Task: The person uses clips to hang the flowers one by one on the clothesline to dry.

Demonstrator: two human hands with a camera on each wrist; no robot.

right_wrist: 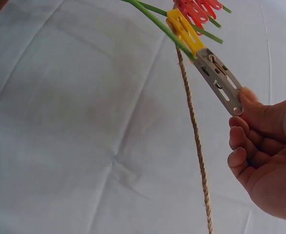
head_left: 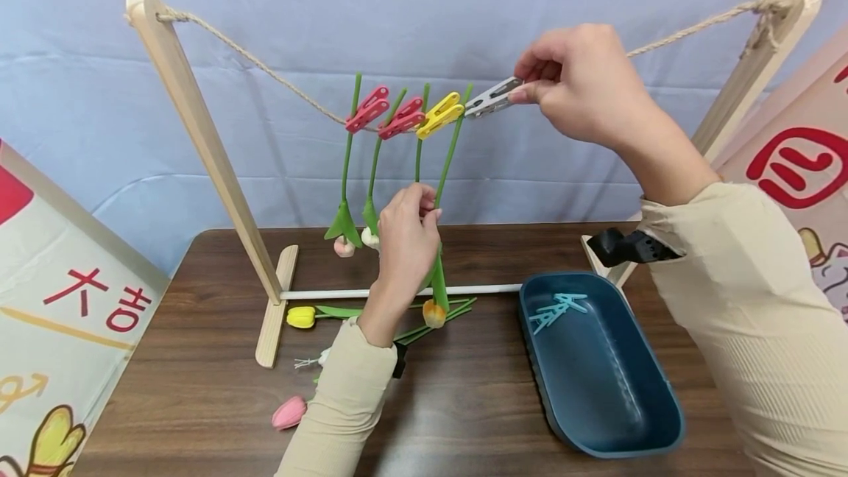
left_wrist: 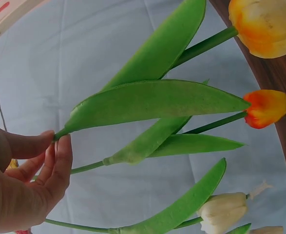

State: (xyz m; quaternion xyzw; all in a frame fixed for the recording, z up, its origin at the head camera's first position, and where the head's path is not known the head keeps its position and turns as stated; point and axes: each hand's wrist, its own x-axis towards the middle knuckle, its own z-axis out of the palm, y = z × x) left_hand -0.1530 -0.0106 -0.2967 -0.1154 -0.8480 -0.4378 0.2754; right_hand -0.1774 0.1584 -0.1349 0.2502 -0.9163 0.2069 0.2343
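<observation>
below the rope (right_wrist: 194, 122), the left hand (head_left: 411, 234) pinches an orange-tinged tulip (head_left: 434, 313), bloom down, stem tip above the rope; beside the rope, the right hand (head_left: 589, 87) pinches a gray clothespin (head_left: 492, 98).

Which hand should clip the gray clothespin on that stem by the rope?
Probably the right hand: it pinches the gray clothespin, whose tip is up at the stem, near the rope. The left hand is busy pinching that stem lower down.
</observation>
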